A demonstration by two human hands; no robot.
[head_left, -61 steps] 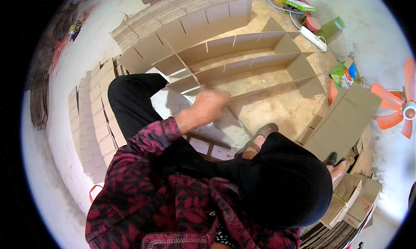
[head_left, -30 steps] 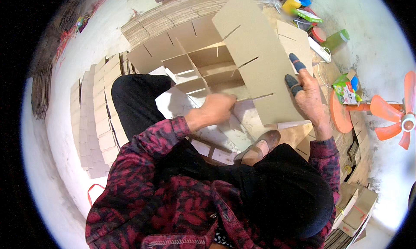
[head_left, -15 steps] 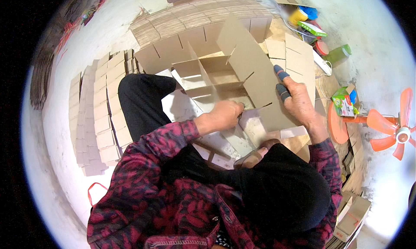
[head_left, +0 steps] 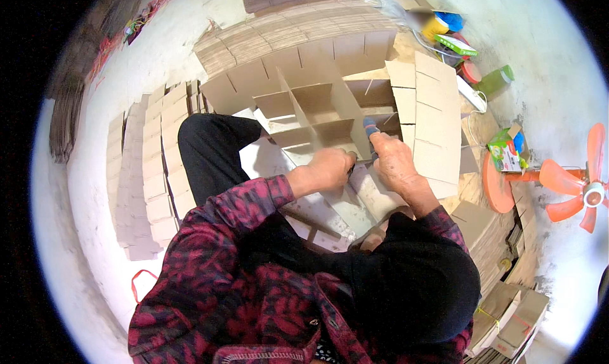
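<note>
A cardboard divider grid (head_left: 315, 96) of upright slotted strips stands between my knees. My left hand (head_left: 325, 170) is a closed fist at the grid's near end, pinching a cross strip; a dark covering shows at its fingertips. My right hand (head_left: 394, 164), with blue-grey covers on its fingers, grips the near part of an upright cardboard panel (head_left: 351, 101). This panel stands among the cross strips, right of another lengthwise strip. The hands are close together but apart. Their fingers hide the panel's lower edge.
Flat slotted cardboard sheets (head_left: 434, 110) lie to the right. Long cardboard stacks (head_left: 292, 31) stand beyond the grid, more stacks (head_left: 158, 167) at left. A green bottle (head_left: 495, 80), a small carton (head_left: 505, 149) and an orange fan (head_left: 591, 195) stand at the right edge.
My right hand has moved left and inward, bringing the tilted panel upright into the grid. The sheets behind it are uncovered. My left hand has stayed nearly in place.
</note>
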